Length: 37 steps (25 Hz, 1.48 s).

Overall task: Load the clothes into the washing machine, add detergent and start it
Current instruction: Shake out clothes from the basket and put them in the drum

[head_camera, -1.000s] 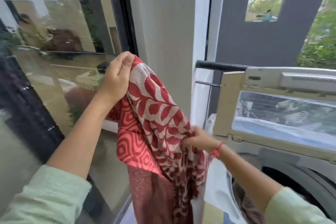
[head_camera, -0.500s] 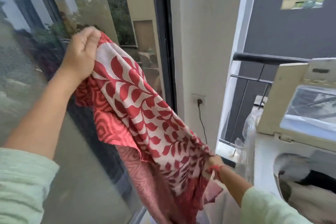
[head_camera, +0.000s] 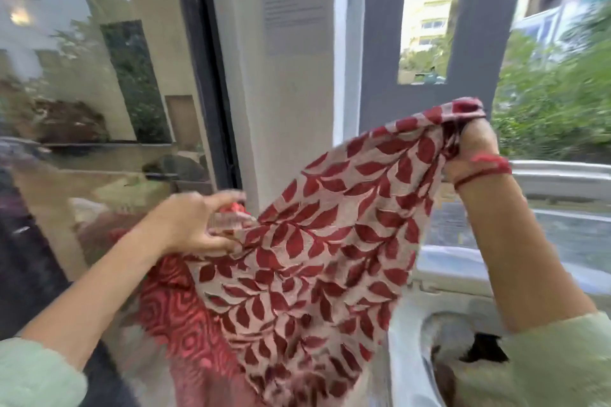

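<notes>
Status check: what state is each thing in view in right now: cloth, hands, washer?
Leaf-print cloth: spread in the air between both hands, not in the washer.
Left hand: grips the cloth's lower end.
Right hand: grips the cloth's upper corner, held high.
Washer lid: up.
Washer tub: open, with a dark item inside.

No text, brand or number can be read. A pale notice (head_camera: 294, 0) high on the wall (head_camera: 291, 115) carries faint grey lines of print, too blurred to make out a single word.
</notes>
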Motion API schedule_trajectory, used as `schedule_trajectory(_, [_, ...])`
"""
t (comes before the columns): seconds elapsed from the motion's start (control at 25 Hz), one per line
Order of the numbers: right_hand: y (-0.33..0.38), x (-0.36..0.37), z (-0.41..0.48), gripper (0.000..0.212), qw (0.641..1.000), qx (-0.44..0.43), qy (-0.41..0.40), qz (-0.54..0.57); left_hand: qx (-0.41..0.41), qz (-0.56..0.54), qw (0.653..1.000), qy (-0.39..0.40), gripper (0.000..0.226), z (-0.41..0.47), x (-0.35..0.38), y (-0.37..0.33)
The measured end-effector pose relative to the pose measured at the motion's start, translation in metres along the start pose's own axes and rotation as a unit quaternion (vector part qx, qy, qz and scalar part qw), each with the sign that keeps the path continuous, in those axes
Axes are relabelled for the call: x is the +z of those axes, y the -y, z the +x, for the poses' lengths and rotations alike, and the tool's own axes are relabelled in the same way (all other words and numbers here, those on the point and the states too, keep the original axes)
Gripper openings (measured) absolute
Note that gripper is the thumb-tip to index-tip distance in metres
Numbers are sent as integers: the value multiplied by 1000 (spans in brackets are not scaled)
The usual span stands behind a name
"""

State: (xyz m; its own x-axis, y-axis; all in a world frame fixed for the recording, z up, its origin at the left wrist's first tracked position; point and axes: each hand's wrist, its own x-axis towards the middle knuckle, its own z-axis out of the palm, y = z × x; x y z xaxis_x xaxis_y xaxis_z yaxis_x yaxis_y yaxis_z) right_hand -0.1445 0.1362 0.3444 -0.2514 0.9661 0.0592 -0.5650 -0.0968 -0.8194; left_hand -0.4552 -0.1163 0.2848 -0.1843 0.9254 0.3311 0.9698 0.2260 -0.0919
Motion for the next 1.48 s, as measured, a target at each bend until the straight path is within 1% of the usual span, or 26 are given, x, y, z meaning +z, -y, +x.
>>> schedule_trajectory(0.04, [15,-15,4,37,999,-38,-16,27,12,12,999,44,44,9,8,-17])
schedule_trajectory(0.08, [24,-31,7,31,992,-106,-53,43,23,-33,999,27,22,24,17,-33])
schedule_trajectory(0.12, [33,-56,11,26,972,-212,-91,52,26,-116,993,-21,8,40,18,-57])
schedule_trajectory(0.16, [44,-80,10,17,937,-323,-136,13,14,-215,974,-69,8,58,16,-82])
schedule_trajectory(0.2, [54,-102,8,5,884,-426,-180,-72,12,-272,954,-127,14,75,11,-107])
schedule_trajectory(0.28, [74,-146,0,27,744,-567,-234,-264,20,-347,906,-241,13,114,-1,-171])
schedule_trajectory(0.4, [103,-187,-12,48,556,-615,-253,-499,14,-398,864,-307,17,172,-9,-270])
schedule_trajectory(0.44, [104,-202,-15,52,497,-610,-244,-566,24,-408,864,-293,17,190,0,-302])
schedule_trajectory(0.48, [98,-217,-14,57,457,-581,-218,-637,46,-409,871,-267,17,202,17,-332])
schedule_trajectory(0.56, [67,-256,-11,61,430,-493,-157,-740,102,-408,889,-178,19,213,68,-385])
schedule_trajectory(0.64, [32,-297,-10,62,427,-433,-136,-782,122,-412,899,-82,20,209,117,-421])
schedule_trajectory(0.76, [3,-332,-19,65,473,-347,-126,-800,75,-408,910,-10,24,196,167,-439])
schedule_trajectory(0.8, [-4,-336,-18,63,488,-312,-119,-807,87,-399,913,16,26,189,176,-439])
schedule_trajectory(0.88, [-24,-347,-13,55,519,-176,-67,-834,161,-341,909,177,38,167,189,-433])
schedule_trajectory(0.96, [-49,-348,-22,53,497,41,119,-859,205,-257,860,391,55,137,199,-419])
schedule_trajectory(1.0, [-59,-348,-29,53,461,154,192,-852,195,-261,840,434,58,124,204,-409])
schedule_trajectory(1.04, [-70,-340,-39,50,428,200,232,-850,170,-305,838,420,55,107,208,-393])
schedule_trajectory(1.08, [-80,-330,-47,43,427,209,266,-839,135,-375,843,362,48,92,210,-374])
schedule_trajectory(1.16, [-104,-304,-52,33,445,144,283,-837,12,-489,852,188,35,61,212,-328])
schedule_trajectory(1.24, [-143,-262,-49,41,450,38,297,-841,-116,-466,877,32,37,25,227,-269])
schedule_trajectory(1.28, [-164,-236,-50,54,477,-13,319,-819,-167,-424,890,22,45,7,243,-239])
schedule_trajectory(1.32, [-188,-214,-55,70,500,-41,366,-784,-204,-375,901,77,58,-13,261,-215])
schedule_trajectory(1.36, [-204,-184,-64,89,485,-36,413,-770,-227,-324,899,186,76,-35,282,-197])
schedule_trajectory(1.4, [-227,-166,-71,106,431,0,457,-778,-232,-279,880,306,96,-56,302,-187])
schedule_trajectory(1.44, [-252,-153,-79,118,355,38,484,-799,-223,-250,855,396,114,-78,321,-184])
schedule_trajectory(1.48, [-273,-149,-83,122,266,68,486,-830,-202,-240,841,441,127,-93,335,-186])
